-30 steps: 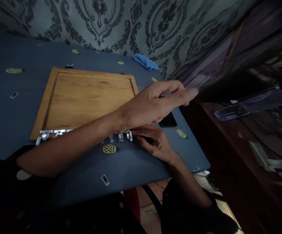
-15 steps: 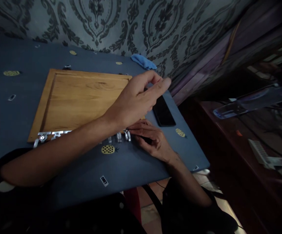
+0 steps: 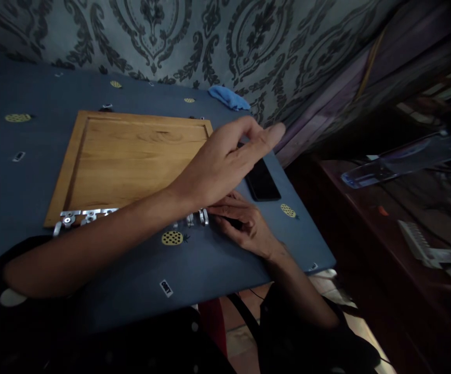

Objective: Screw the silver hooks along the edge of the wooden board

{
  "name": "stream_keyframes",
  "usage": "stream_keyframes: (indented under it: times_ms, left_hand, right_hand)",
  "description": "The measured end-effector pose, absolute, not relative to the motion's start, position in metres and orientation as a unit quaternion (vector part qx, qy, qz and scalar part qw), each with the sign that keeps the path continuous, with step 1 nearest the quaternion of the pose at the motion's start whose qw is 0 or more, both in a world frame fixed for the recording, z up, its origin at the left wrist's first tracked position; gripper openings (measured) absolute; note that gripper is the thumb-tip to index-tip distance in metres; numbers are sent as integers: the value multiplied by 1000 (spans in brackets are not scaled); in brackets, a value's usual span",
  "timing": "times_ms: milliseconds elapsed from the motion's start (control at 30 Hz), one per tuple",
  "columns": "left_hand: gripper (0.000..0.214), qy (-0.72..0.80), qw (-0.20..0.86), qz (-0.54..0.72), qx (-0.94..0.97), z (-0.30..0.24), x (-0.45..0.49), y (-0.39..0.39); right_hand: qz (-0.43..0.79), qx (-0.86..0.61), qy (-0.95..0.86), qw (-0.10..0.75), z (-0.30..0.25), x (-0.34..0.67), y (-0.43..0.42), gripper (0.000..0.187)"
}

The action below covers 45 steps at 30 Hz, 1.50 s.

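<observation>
A framed wooden panel (image 3: 140, 150) lies flat on the table, with a row of silver metal fittings (image 3: 68, 220) along its near edge. My left hand (image 3: 225, 161) is raised over the panel's right side, its fingers bent and pressed together. Whatever those fingers hold, if anything, is hidden from view. Below it, my right hand (image 3: 244, 223) is closed at the panel's near right corner, fingertips beside the rightmost fittings (image 3: 203, 216). My left forearm and hand cover part of the fittings row and that corner.
A black phone (image 3: 263, 181) lies just right of my hands. A blue cloth (image 3: 229, 97) rests at the back against the patterned wall covering (image 3: 151, 31). Beyond the right edge of the table (image 3: 132, 291) stands a dark reddish desk (image 3: 350, 208) with cables and a clear plastic piece (image 3: 381, 169).
My left hand has shifted slightly to the right, covering more of the near right corner. My right hand and the panel stay in place.
</observation>
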<state>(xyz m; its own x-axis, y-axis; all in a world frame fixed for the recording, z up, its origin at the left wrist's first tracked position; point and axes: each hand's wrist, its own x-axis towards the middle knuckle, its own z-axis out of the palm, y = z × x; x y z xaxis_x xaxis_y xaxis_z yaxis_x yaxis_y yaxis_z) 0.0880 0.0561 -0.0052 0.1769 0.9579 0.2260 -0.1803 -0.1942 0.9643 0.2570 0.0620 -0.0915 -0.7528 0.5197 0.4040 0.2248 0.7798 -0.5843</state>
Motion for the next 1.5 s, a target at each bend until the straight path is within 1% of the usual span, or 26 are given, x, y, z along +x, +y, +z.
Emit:
stream_keyframes:
  times_ms: [100,267,333,500,567,633,767,833,1000,1100,1233,1300,1433,1500]
  left_hand:
    - [32,391,484,579,526,-5,94,49]
    - [35,342,505,565,556,-9,98,51]
    - [37,315,527,542,574,-9,96,55]
    - [39,244,639,424,593,-2,84,66]
    - [39,239,654,401,595,-1,81,68]
    - [38,273,628,433,586,-3,83,67]
    - [36,364,515,568,529,-10,92,59]
    - [37,375,505,592,504,-12,96,55]
    - [43,336,550,567,513,-11,96,55]
    - [43,296,591,511,550,-10,89,62]
    - [39,246,640,450,572,-10,81,69]
    - [37,274,621,468,566,-10,81,67]
    - [31,361,497,574,542,-8,88,57]
    - [30,374,478,597,524,-7,93,52]
  right_hand:
    - [252,-203,-899,295,-92,256,62,28]
    - [254,-210,-896,299,-93,256,62,29]
    - [256,-209,-895,298,-93,256,62,29]
    - [279,-215,-894,275,-92,257,62,29]
    - [278,-212,-895,278,-92,258,62,29]
    - [272,-202,-896,287,-93,258,63,28]
    - [266,-188,-896,300,-96,257,64,28]
    - [262,-184,-895,310,-97,257,65,29]
    - [266,-189,-896,302,-95,257,64,31]
    - [270,-201,-899,280,-93,258,64,31]
    - [270,-198,-899,284,-93,258,63,28]
    - [269,-198,-897,289,-93,258,63,27]
    - [260,-191,-899,297,-93,257,63,27]
    - [257,-187,-900,297,-93,257,63,27]
